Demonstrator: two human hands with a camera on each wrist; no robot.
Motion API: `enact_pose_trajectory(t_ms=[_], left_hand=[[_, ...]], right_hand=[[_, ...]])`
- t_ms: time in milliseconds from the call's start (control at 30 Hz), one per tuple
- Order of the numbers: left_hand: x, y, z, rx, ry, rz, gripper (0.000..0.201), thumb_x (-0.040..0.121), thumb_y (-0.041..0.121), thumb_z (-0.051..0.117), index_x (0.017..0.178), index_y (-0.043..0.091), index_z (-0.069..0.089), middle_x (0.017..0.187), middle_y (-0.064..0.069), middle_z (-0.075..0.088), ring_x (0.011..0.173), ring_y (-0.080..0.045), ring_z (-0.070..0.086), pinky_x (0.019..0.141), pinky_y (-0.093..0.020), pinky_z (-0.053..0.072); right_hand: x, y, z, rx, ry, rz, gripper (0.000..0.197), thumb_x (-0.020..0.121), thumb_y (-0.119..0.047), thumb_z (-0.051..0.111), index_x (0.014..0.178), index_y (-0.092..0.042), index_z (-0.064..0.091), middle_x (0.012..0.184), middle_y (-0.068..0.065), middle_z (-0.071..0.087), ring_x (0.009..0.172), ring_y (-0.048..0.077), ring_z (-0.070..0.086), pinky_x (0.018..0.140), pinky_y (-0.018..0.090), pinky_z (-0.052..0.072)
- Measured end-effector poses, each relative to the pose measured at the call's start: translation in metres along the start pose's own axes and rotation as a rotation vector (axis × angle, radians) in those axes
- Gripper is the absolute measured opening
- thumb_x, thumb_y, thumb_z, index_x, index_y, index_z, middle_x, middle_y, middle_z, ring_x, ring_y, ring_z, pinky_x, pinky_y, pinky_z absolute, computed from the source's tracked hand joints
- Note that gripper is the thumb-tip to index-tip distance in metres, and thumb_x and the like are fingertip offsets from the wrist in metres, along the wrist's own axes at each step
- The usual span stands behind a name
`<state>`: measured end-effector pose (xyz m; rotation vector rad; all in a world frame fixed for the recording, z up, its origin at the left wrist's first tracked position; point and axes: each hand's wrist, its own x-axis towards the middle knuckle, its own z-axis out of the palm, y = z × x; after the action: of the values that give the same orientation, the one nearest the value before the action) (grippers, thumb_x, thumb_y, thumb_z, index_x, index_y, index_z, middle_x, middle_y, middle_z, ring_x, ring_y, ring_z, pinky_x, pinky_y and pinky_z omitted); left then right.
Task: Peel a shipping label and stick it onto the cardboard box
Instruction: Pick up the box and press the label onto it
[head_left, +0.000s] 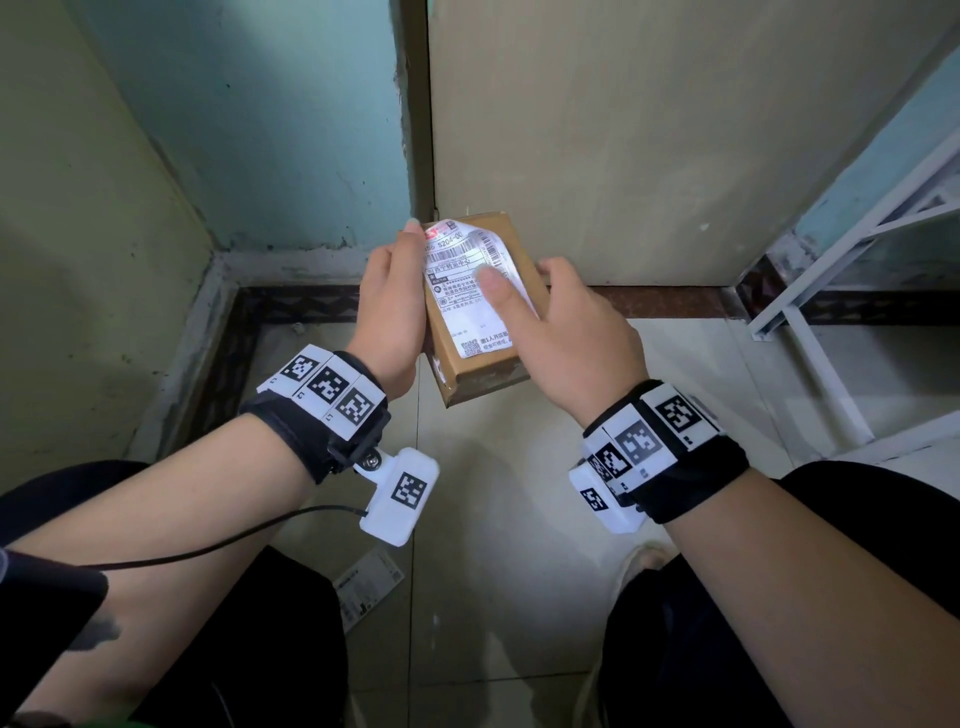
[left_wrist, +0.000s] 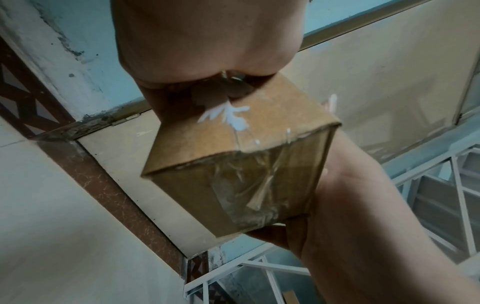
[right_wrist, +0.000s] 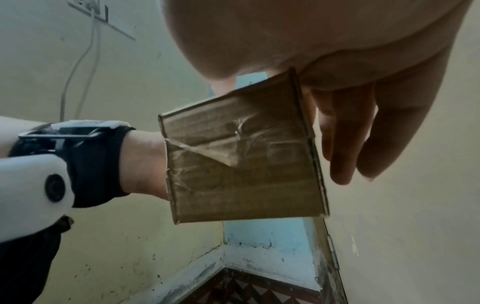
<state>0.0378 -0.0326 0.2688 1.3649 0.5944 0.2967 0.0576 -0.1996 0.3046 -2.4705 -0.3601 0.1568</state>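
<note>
At frame centre, the left hand (head_left: 392, 306) is gripping the box (head_left: 480, 358) while the right hand (head_left: 566, 332) thumb is pressing the label (head_left: 462, 291) down; next, probably smoothing its lifted upper-right corner

Corner of a worn room in a home or small building, by a door

Scuffed pale yellow-green wall (head_left: 78, 234) meets a chipped light-blue wall (head_left: 291, 130) with grimy skirting; a plain beige door (head_left: 649, 145) stands shut beside them. The tiled floor (head_left: 498, 519) is cream with a dark patterned border (head_left: 291, 304). A white metal frame (head_left: 831, 291) stands to the right, and a wall socket with white cables (right_wrist: 85, 51) hangs on the yellow-green wall.
</note>
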Motion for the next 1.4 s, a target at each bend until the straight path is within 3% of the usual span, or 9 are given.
enact_pose_trajectory(t_ms=[67,200,400,667,900,1033,1200,1333,1400], left_hand=[[-0.004,0.001,0.004,0.005,0.004,0.033,0.062,0.106,0.059,0.051,0.127,0.001,0.059,0.110,-0.013,0.077,0.100,-0.018,0.082,0.087,-0.040,0.066],[-0.011,-0.003,0.009,0.044,0.022,0.080,0.034,0.115,0.041,0.048,0.116,0.007,0.056,0.088,0.008,0.062,0.062,0.013,0.067,0.058,-0.010,0.052],[-0.013,-0.001,0.006,0.035,0.019,0.064,0.036,0.113,0.049,0.050,0.112,0.013,0.056,0.085,0.010,0.068,0.072,0.002,0.074,0.071,-0.025,0.059],[-0.015,-0.003,0.007,0.113,0.008,0.126,0.032,0.115,0.045,0.047,0.099,0.017,0.050,0.064,0.023,0.068,0.061,0.012,0.066,0.062,-0.014,0.054],[-0.014,-0.007,0.007,0.135,0.015,0.170,0.035,0.115,0.047,0.044,0.107,0.015,0.054,0.087,0.013,0.062,0.064,0.016,0.063,0.068,-0.012,0.052],[-0.014,-0.008,0.006,0.147,-0.014,0.162,0.036,0.115,0.050,0.042,0.109,0.017,0.054,0.090,0.012,0.065,0.068,0.015,0.066,0.076,-0.021,0.052],[-0.013,-0.009,0.006,0.154,-0.017,0.170,0.038,0.116,0.048,0.043,0.113,0.013,0.055,0.090,0.012,0.066,0.068,0.015,0.066,0.067,-0.010,0.052],[-0.011,-0.010,0.006,0.116,-0.051,0.181,0.035,0.114,0.048,0.049,0.107,0.014,0.052,0.076,0.019,0.070,0.067,0.009,0.067,0.065,-0.015,0.054],[-0.013,-0.011,0.008,0.116,-0.071,0.211,0.036,0.114,0.049,0.049,0.108,0.014,0.052,0.086,0.012,0.068,0.072,0.007,0.068,0.070,-0.017,0.055]], right_hand=[[-0.003,-0.004,0.001,-0.004,0.000,-0.021,0.082,0.074,-0.100,0.038,0.120,-0.034,0.053,0.109,-0.013,0.072,0.101,0.021,0.069,0.091,0.043,0.056],[-0.009,-0.007,0.004,-0.099,0.006,-0.035,0.098,0.061,-0.106,0.044,0.124,-0.030,0.049,0.115,-0.006,0.074,0.105,0.026,0.070,0.088,0.041,0.055],[-0.006,-0.007,0.006,-0.060,0.005,0.024,0.089,0.068,-0.102,0.049,0.109,-0.022,0.048,0.101,-0.004,0.072,0.093,0.027,0.069,0.083,0.043,0.058],[0.005,0.004,0.007,-0.004,-0.009,-0.003,0.068,0.095,-0.081,0.044,0.111,-0.015,0.046,0.100,0.002,0.072,0.090,0.029,0.070,0.079,0.048,0.058],[0.011,0.010,0.008,-0.031,0.029,-0.039,0.047,0.111,-0.058,0.029,0.104,-0.014,0.044,0.090,0.005,0.067,0.085,0.035,0.065,0.072,0.044,0.051],[0.012,0.012,0.009,-0.020,0.038,-0.041,0.047,0.112,-0.056,0.027,0.103,-0.014,0.046,0.092,0.007,0.069,0.085,0.035,0.064,0.073,0.046,0.052],[0.010,0.010,0.008,0.007,0.032,-0.016,0.046,0.111,-0.056,0.030,0.106,-0.013,0.046,0.095,0.008,0.069,0.089,0.035,0.065,0.072,0.043,0.050],[0.004,0.004,0.005,0.071,-0.018,0.014,0.062,0.098,-0.078,0.040,0.111,-0.018,0.045,0.099,0.000,0.071,0.091,0.027,0.068,0.076,0.041,0.055],[-0.001,0.001,0.007,0.087,-0.013,0.015,0.076,0.084,-0.090,0.047,0.117,-0.022,0.045,0.106,-0.003,0.071,0.097,0.025,0.070,0.084,0.043,0.058]])
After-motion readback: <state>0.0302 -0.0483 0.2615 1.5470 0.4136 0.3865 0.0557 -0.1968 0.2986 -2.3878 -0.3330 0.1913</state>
